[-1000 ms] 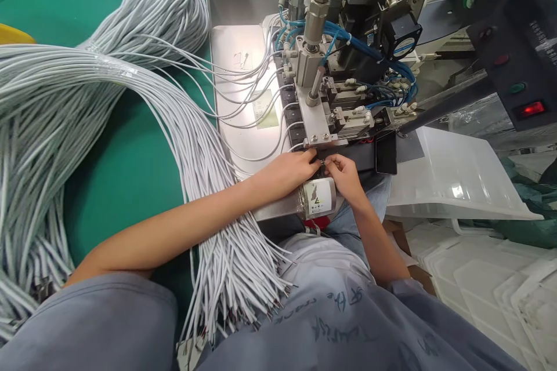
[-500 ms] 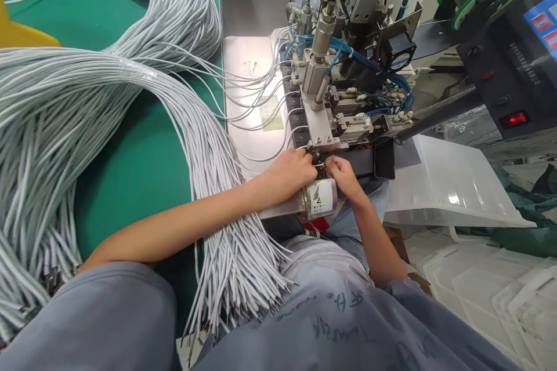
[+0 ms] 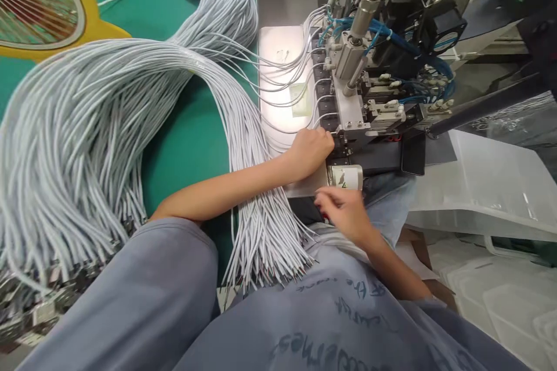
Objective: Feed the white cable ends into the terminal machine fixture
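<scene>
My left hand (image 3: 312, 152) rests at the near end of the machine's dark fixture block (image 3: 326, 101), fingers curled down against it; what they grip is hidden. My right hand (image 3: 344, 213) is lower, just below a small roll with a white label (image 3: 348, 178), apart from the fixture. Its fingers are partly bent and smeared by motion, so a hold cannot be made out. White cables (image 3: 248, 145) pass under my left forearm, their stripped ends fanned out at my lap. Several single cables (image 3: 278, 64) run into the fixture's slots.
The machine's upright cylinder (image 3: 350, 55) and blue air hoses (image 3: 387, 29) stand over the fixture. A yellow fan (image 3: 93, 17) sits on the green mat (image 3: 191, 139) at left. A clear plastic sheet (image 3: 491, 177) lies at right, with a dark phone-like slab (image 3: 412, 153) beside it.
My right hand has left the fixture and come down toward my lap. My left hand stays at the fixture with its fingers more curled. The view has swung left, bringing in the fan.
</scene>
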A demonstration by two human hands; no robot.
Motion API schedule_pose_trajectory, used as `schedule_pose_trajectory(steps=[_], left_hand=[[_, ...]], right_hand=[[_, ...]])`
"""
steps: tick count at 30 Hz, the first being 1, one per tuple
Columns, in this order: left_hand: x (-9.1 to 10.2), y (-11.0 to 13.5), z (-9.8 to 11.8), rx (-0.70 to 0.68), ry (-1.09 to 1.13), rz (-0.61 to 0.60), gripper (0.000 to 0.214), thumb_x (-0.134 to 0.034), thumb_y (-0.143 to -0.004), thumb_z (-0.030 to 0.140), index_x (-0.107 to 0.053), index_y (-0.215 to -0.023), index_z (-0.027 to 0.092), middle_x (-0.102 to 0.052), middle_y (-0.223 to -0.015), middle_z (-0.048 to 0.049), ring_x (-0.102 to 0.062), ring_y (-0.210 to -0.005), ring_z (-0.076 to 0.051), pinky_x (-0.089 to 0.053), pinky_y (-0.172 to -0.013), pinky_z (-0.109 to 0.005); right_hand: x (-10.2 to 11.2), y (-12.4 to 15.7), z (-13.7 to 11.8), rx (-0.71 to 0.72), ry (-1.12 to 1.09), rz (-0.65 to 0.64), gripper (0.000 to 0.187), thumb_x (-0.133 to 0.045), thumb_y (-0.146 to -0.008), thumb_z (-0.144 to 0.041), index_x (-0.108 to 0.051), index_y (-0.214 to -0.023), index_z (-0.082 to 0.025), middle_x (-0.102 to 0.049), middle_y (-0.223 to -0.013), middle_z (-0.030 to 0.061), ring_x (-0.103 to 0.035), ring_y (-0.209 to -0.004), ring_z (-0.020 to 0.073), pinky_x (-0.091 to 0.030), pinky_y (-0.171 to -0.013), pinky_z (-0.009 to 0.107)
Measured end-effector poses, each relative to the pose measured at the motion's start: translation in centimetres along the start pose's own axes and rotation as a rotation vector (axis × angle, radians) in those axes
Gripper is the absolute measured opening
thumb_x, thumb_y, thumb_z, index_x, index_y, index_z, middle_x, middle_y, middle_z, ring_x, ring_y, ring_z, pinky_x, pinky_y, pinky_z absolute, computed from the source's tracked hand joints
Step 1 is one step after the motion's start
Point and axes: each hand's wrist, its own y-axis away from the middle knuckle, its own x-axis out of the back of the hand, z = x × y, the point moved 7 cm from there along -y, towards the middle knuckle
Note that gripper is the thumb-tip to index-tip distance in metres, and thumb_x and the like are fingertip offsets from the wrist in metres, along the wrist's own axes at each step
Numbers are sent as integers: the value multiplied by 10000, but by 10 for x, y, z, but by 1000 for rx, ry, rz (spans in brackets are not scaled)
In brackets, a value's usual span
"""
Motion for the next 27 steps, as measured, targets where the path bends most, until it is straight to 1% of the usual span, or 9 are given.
schedule_pose_trajectory(steps=[1,2,3,5,9,13,16,20,27], left_hand=[[-1,-1,0,0,5,-3,311,-351,-850,11,-613,-1012,54,-643,-871,-167,-636,-810,-247,-322,-547,-273],[-2,-1,-1,3,7,-4,306,-356,-851,18,-623,-992,66,-643,-870,-163,-634,-810,-245,-321,-552,-274],[-2,-2,-1,6,8,-4,302,-362,-849,25,-633,-973,77,-645,-870,-159,-632,-810,-243,-320,-555,-274],[-3,-4,-3,13,8,-1,295,-380,-839,32,-651,-938,95,-647,-864,-149,-627,-806,-239,-318,-560,-274],[-3,-6,-3,11,5,9,309,-384,-819,13,-669,-887,111,-647,-843,-139,-620,-791,-231,-310,-557,-275],[6,0,6,-32,17,49,295,-393,-801,13,-665,-853,113,-647,-806,-125,-616,-735,-217,-296,-539,-281],[19,10,22,-131,96,108,246,-418,-830,86,-660,-861,122,-646,-771,-103,-603,-667,-190,-292,-522,-281],[31,22,41,-260,195,155,271,-401,-895,209,-656,-841,134,-641,-725,-72,-601,-612,-169,-269,-485,-274],[24,33,62,-453,260,143,302,-397,-911,262,-632,-761,144,-628,-701,-43,-591,-582,-139,-203,-433,-270]], right_hand=[[-25,5,1,-20,-8,-173,190,-547,-820,-309,-690,-791,-189,-679,-699,34,-593,-617,157,-461,-628,279],[-45,8,3,-32,-19,-289,185,-548,-817,-291,-699,-839,-186,-706,-762,47,-623,-673,169,-474,-671,289],[-59,10,5,-39,-35,-350,192,-539,-821,-267,-701,-879,-182,-721,-823,57,-641,-727,177,-478,-709,296],[-74,9,9,-37,-59,-367,205,-512,-825,-222,-697,-900,-174,-728,-881,62,-651,-779,179,-475,-741,292],[-72,10,8,-29,105,-280,201,-477,-826,-187,-678,-839,-178,-716,-793,51,-635,-698,172,-441,-668,266],[-63,16,0,-34,308,-207,224,-416,-843,-155,-630,-907,-164,-696,-783,69,-631,-690,191,-406,-652,280],[-65,16,-3,-20,284,-239,190,-447,-863,-212,-621,-931,-175,-703,-820,65,-639,-733,194,-409,-670,280],[-71,13,-3,25,286,-289,187,-460,-864,-210,-639,-811,-190,-703,-792,51,-629,-712,181,-401,-654,275],[-77,14,2,48,297,-268,195,-469,-859,-213,-660,-863,-173,-714,-872,81,-641,-825,222,-448,-749,311]])
